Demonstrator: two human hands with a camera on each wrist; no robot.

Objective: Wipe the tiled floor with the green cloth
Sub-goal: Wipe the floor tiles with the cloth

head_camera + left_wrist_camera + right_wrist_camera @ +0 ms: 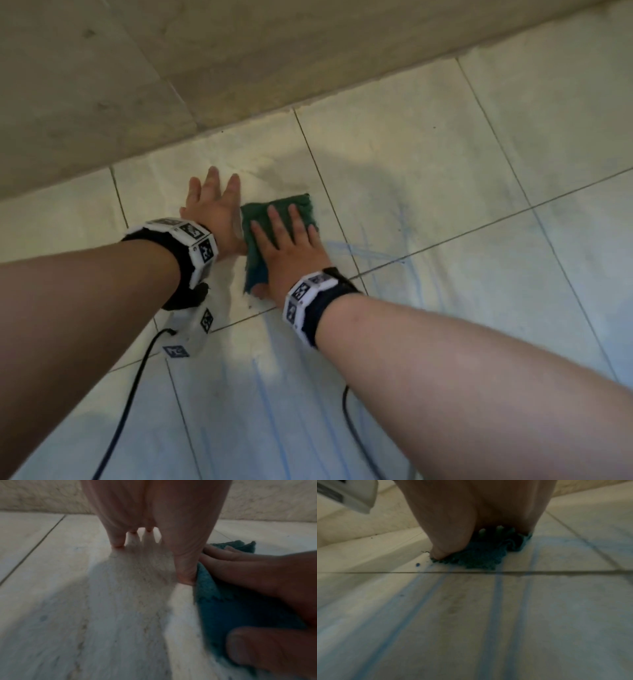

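Nearest the camera, two bare forearms reach forward over the pale tiled floor (445,164), each wrist wearing a white-and-black marker band (308,301), with thin black cables (137,370) trailing back across the tiles toward the viewer. Faint blue streaks (496,601) run lengthwise over the near tiles, crossing a dark grout line and ending at the cloth's near edge. Beyond the wrists, the right hand (291,246) lies flat, fingers straight and slightly spread, pressing down on the folded dark green terry cloth (260,219); the thumb sits at the cloth's near left corner, and the wrist view shows the fabric bunched under the palm. The cloth lies on a tile just left of a grout line, its far edge uncovered past the fingertips. Just beside it on the left, the left hand (212,209) rests on bare tile with fingers (118,540) straight and apart, holding nothing; its thumb edge touches the cloth's left edge in the left wrist view. To the right of the cloth, open tiles stretch well away toward the frame edge. Farther off, a short strip of floor separates the hands from the beige stone-look wall base (171,85), which runs diagonally across the top and bounds the floor on the far and left sides.
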